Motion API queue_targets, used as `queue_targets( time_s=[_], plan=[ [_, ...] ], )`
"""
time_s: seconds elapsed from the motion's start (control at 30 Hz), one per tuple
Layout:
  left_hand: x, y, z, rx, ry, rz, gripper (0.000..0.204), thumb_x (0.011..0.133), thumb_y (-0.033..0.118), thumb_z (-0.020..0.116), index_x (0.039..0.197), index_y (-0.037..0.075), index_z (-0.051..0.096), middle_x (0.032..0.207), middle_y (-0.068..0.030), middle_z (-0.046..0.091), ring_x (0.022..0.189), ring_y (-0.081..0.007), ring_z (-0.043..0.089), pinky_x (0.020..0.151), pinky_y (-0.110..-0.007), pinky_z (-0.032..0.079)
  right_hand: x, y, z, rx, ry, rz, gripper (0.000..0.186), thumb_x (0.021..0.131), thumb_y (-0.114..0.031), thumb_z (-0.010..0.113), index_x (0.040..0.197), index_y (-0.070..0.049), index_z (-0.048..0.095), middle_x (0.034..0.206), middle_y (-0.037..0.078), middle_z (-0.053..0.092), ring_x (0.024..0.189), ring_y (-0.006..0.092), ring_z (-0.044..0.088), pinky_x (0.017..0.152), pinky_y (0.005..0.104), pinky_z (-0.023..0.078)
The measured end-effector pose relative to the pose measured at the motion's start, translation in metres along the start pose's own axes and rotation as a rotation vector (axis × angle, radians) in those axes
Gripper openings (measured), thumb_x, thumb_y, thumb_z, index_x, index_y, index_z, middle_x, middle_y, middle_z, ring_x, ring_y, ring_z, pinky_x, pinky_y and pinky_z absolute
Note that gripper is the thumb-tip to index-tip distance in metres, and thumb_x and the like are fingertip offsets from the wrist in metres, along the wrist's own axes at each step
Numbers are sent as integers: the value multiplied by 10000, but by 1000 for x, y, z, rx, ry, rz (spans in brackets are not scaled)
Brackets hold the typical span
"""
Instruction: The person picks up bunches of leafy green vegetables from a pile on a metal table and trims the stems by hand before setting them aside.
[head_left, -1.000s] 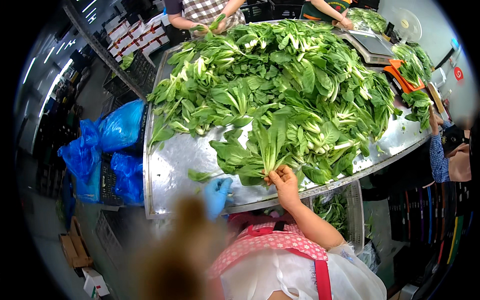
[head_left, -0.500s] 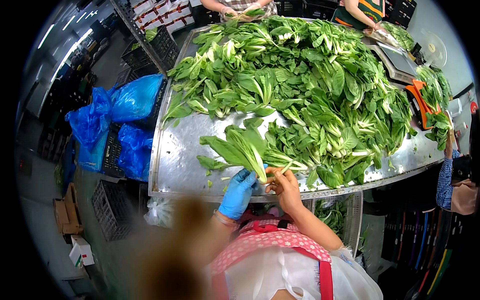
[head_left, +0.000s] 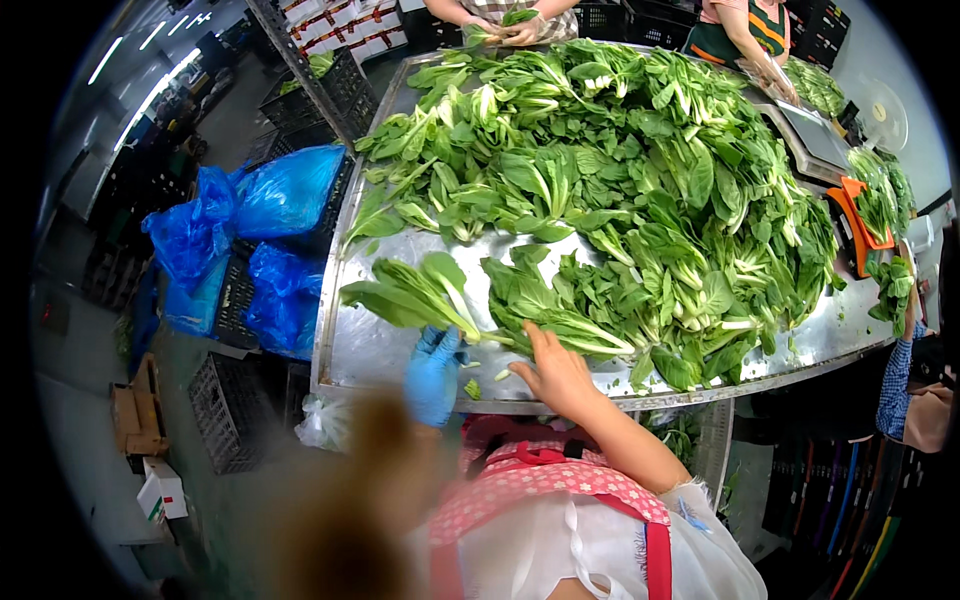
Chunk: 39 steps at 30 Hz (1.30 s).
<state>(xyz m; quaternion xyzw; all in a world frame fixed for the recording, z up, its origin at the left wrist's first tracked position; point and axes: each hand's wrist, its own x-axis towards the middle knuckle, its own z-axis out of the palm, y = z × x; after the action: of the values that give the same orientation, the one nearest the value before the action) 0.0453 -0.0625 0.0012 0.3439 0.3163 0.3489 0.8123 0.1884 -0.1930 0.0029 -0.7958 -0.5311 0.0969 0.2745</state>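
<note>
My left hand [head_left: 434, 374], in a blue glove, grips the base of a leafy bok choy [head_left: 416, 294] over the left front of the metal table [head_left: 360, 350]. My bare right hand [head_left: 557, 372] is open just to the right, thumb apart and fingertips at loose greens [head_left: 560, 330]; whether they touch is unclear. A large pile of bok choy [head_left: 640, 150] covers much of the tabletop, with small leaf scraps near my hands. A blurred brown shape hides part of my left forearm.
Left of the table stand blue bags [head_left: 285, 190] on crates and a black crate [head_left: 220, 410]. A pole [head_left: 300, 65] rises behind. Co-workers [head_left: 510, 20] [head_left: 730, 35] work opposite; another's sleeve [head_left: 895, 385] shows at right, beside a scale [head_left: 810, 130] and orange tool [head_left: 855, 210].
The held bok choy has moved left and away from me in my left hand. My right hand has loosened from it and stayed right. The view has shifted slightly.
</note>
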Motion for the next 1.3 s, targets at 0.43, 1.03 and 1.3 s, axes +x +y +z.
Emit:
queue_targets(
  time_s=[0.43,1.03,1.3],
  plan=[
    [-21,-15,11,521,-23,0,212,811,151,684,962,25,603,861,-17,621,725,-75,547,597,-216,441,3,-7,37,910,-62,220,210,794,-71,660,960,8,558,836,36,600,743,94,573,653,223,467],
    [-53,-57,30,430,-49,101,178,872,73,566,1028,-11,552,942,-72,612,809,-120,583,712,-245,492,-44,13,43,1207,162,348,150,821,-96,621,881,17,542,768,8,571,705,60,525,605,223,421],
    [-59,-69,14,273,-113,52,183,893,99,533,1039,5,590,970,-49,619,812,-115,578,776,-263,460,-51,14,22,1178,171,230,124,831,-57,642,924,-9,574,894,7,597,774,75,550,636,231,439]
  ],
)
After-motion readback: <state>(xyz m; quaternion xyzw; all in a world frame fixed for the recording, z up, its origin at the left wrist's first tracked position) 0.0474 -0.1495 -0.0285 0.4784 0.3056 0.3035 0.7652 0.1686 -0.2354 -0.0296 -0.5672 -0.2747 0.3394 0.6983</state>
